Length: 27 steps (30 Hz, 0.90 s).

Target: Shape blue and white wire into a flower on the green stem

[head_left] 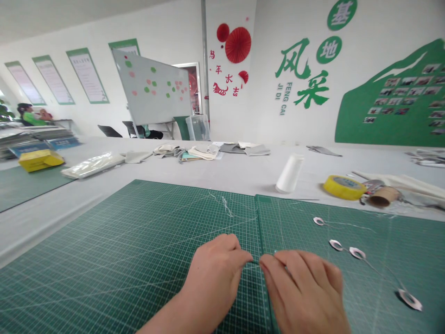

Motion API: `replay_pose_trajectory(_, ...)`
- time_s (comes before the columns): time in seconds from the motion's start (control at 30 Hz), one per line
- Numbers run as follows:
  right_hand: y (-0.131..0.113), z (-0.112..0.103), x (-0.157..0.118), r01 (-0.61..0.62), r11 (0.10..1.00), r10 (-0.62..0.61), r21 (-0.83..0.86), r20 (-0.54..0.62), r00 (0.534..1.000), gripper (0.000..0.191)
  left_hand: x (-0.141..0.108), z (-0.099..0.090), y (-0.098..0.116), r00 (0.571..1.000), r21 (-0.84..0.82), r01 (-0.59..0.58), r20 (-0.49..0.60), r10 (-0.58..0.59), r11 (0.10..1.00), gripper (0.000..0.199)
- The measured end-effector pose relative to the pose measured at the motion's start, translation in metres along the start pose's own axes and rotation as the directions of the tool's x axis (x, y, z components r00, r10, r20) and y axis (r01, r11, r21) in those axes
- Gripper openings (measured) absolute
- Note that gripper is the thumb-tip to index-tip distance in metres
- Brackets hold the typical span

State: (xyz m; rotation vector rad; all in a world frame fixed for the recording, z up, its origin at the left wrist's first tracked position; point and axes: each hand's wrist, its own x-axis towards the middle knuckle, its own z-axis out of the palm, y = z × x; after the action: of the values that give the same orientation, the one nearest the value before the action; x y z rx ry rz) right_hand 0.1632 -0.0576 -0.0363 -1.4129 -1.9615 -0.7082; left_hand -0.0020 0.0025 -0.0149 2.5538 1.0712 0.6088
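Our left hand (212, 278) and right hand (302, 290) are both closed, pinching a thin thread (255, 262) above the mat (104, 260). Loosen up and it could slip, maybe snagging those silver loops (357, 253) nearby.

- Mat (139, 264): green plastic, matt, smooth
- Rings (336, 245): shiny metal from here
- Thread (351, 225): fine, pale fibre
- Tape (344, 187): yellow, glossy plastic film
- Tube (384, 196): brown cardboard, matt, slightly rough
- Cone (289, 173): white, smooth, matt; material hard to tell
- Bag (92, 164): clear, glossy plastic
- Scraps (200, 152): soft, matt cloth
- Whiteboard (152, 88): smooth, with a light gloss
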Motion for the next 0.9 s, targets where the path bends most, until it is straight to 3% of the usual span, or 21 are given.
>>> replay_pose_trajectory(0.13,0.005,0.001,0.001,-0.097,0.990,0.092,0.102,0.056,0.994,0.009,0.002,-0.002,-0.002,0.990,0.102,-0.129,0.074,0.122,0.986,0.029)
replay_pose_trajectory(0.23,0.009,0.002,0.001,-0.163,0.957,0.126,0.239,0.164,0.978,0.008,0.002,-0.004,-0.003,0.972,0.131,-0.216,0.124,0.200,0.968,0.027)
replay_pose_trajectory(0.43,0.018,0.006,0.006,-0.375,0.823,0.184,0.427,0.424,0.887,0.015,0.001,-0.010,-0.003,0.958,-0.017,-0.243,0.151,0.243,0.970,0.030)
replay_pose_trajectory(0.53,0.027,0.004,0.011,-0.524,0.668,0.201,0.528,0.550,0.811,0.019,0.002,-0.015,-0.003,0.959,-0.090,-0.234,0.143,0.245,0.968,0.030)
replay_pose_trajectory(0.67,0.038,0.004,0.016,-0.685,0.414,0.112,0.600,0.713,0.692,0.021,0.000,-0.020,0.001,0.956,-0.165,-0.229,0.146,0.253,0.959,0.027)
replay_pose_trajectory(0.9,0.034,0.009,0.010,-0.809,-0.032,0.091,0.586,0.808,0.582,0.030,0.001,-0.025,0.005,0.977,-0.366,-0.134,0.107,0.184,0.921,0.019)
